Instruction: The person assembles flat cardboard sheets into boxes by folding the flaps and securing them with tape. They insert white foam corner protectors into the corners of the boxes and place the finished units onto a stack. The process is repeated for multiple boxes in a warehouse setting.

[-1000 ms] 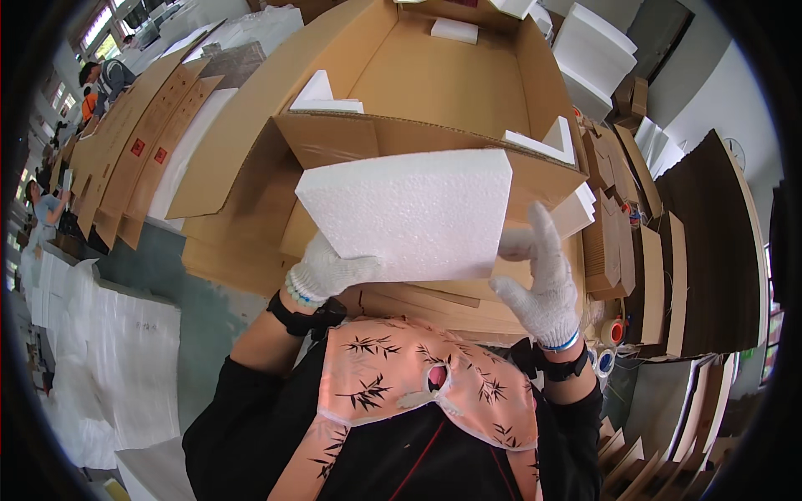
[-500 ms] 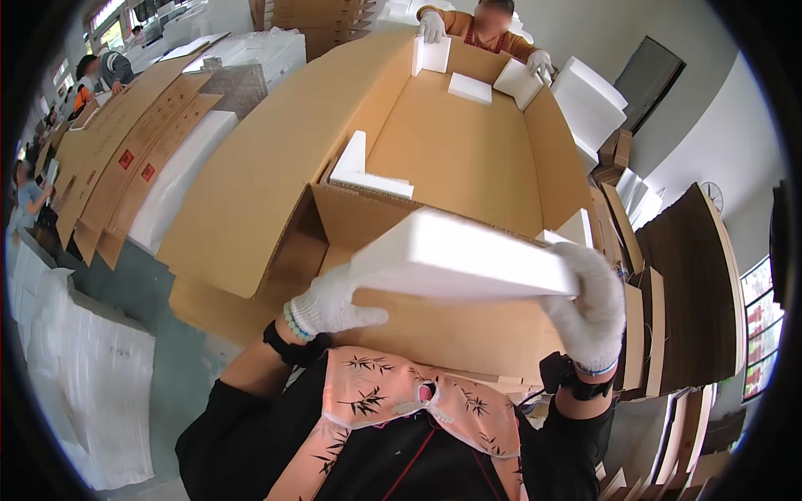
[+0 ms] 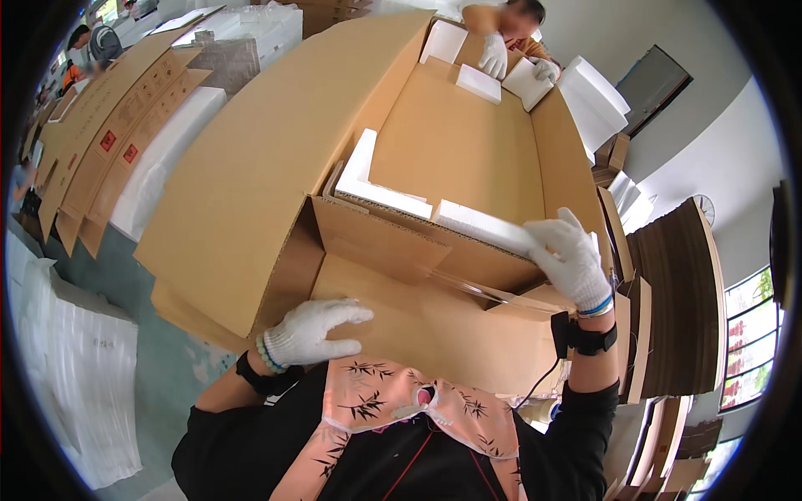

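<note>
The white-gloved right hand touches a white rectangular foam block — whether clamped, I cannot tell; the white-gloved left hand — fingers apart — hovers over brown cardboard.

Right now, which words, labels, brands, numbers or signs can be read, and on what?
None reads clearly.
Flat cardboard sheets, far left: red square marks and dark print, too small.
White wrapped stack, lower left: faint dark marking, too small.
Large open carton, foam strip by the right hand: no lettering visible.
</note>
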The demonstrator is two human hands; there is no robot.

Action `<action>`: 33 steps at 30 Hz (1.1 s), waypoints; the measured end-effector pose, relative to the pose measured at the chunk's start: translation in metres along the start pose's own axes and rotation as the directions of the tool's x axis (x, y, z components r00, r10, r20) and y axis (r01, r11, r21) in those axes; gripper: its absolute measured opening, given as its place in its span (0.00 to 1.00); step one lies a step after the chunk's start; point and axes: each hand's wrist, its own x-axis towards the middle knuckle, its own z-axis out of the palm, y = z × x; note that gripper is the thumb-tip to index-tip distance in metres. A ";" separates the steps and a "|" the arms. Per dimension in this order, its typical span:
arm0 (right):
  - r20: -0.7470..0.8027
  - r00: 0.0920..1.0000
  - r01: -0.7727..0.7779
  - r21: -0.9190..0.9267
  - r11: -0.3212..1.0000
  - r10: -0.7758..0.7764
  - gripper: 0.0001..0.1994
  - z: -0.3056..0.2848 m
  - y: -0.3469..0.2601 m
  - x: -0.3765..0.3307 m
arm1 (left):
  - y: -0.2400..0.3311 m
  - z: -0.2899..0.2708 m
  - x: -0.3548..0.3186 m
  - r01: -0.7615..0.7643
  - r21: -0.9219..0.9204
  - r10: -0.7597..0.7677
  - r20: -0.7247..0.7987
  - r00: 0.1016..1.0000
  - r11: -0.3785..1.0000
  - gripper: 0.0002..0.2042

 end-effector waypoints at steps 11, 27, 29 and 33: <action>-0.247 0.962 -0.041 0.283 0.958 0.114 0.23 0.010 0.020 -0.010 | -0.001 0.017 -0.003 0.019 0.182 0.019 -0.206 0.978 0.983 0.24; -0.617 0.784 0.260 0.233 0.937 -0.064 0.22 0.067 0.004 0.047 | -0.012 0.072 0.045 0.059 0.659 0.133 -0.237 0.962 0.750 0.27; -0.628 0.778 0.340 0.395 0.854 -0.019 0.21 0.066 -0.010 0.024 | -0.008 0.072 0.047 0.064 0.658 0.116 -0.226 0.967 0.750 0.28; -0.584 0.803 0.309 0.235 0.922 -0.120 0.24 0.075 0.001 -0.072 | -0.007 0.074 0.049 0.064 0.691 0.089 -0.183 0.979 0.720 0.29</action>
